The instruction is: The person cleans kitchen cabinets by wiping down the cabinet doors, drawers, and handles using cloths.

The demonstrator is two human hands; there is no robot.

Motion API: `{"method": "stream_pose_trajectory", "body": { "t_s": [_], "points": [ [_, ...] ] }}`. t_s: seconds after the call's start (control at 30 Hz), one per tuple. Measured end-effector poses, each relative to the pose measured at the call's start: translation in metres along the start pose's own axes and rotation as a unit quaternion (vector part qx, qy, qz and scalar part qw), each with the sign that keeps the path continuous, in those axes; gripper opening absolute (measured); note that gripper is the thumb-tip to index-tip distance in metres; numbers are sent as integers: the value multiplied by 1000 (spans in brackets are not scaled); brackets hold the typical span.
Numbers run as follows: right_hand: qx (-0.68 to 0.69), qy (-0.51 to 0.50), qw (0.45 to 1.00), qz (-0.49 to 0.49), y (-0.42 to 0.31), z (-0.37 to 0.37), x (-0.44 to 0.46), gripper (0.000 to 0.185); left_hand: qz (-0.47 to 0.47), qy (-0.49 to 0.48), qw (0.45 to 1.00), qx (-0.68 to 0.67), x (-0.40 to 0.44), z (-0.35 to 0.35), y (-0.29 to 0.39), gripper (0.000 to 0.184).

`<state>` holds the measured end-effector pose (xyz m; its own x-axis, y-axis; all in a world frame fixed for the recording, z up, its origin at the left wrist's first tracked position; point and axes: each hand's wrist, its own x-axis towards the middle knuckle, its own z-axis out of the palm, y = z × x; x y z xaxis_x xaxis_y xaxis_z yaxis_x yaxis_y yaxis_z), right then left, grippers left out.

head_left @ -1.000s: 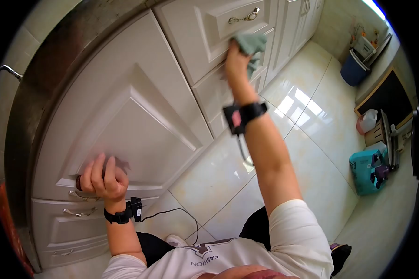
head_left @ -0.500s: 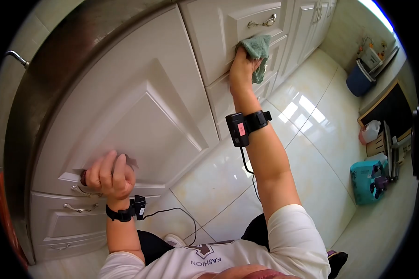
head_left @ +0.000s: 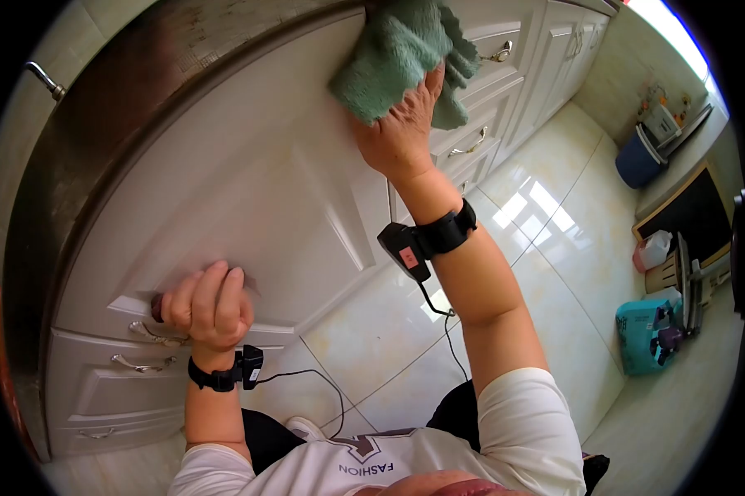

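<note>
Gripping the green cloth (head_left: pixel 393 62) over the far corner of the cabinet door (head_left: pixel 265 182), the right hand (head_left: pixel 401 136) would probably do best with even pressure and the fabric spread smooth (bunched folds tend to meet a surface unevenly). At the door's near end, the left hand (head_left: pixel 211 310) is curled, though whether around anything I cannot tell.

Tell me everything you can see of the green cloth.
The cloth is muted green, fuzzy like towelling, with a wavy right edge. It is rumpled and folded, its upper part reaching the picture's top edge. The right hand grips it from below, in front of the pale cabinet fronts; whether it touches them is unclear.
</note>
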<state>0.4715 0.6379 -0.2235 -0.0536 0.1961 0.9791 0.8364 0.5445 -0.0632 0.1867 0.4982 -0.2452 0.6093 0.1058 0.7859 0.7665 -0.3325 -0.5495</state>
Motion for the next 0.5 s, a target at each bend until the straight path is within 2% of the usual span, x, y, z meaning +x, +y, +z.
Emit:
{"method": "stream_pose_trajectory", "body": {
  "t_s": [0.07, 0.2, 0.27, 0.3, 0.37, 0.5],
  "points": [
    [-15, -34, 997, 61, 5, 10, -27, 75, -2, 3, 1000, 0, 0, 0, 0, 20],
    [16, -43, 996, 73, 0, 9, -93, 69, 1, 8, 1000, -8, 1, -1, -2, 21],
    [72, -57, 984, 151, -4, -2, -104, 65, -2, 11, 1000, -17, 1, 0, 1, 20],
    [68, -59, 984, 156, -3, -2, -106, 65, 1, 10, 1000, -16, 1, 0, 1, 19],
    [51, -70, 993, 80, -6, 4, -85, 61, 6, 4, 1000, -18, 0, 1, 1, 19],
    [-5, -84, 992, 98, -11, -7, 9, 61, 17, 10, 1000, -7, 0, 3, 1, 19]
  ]
}}
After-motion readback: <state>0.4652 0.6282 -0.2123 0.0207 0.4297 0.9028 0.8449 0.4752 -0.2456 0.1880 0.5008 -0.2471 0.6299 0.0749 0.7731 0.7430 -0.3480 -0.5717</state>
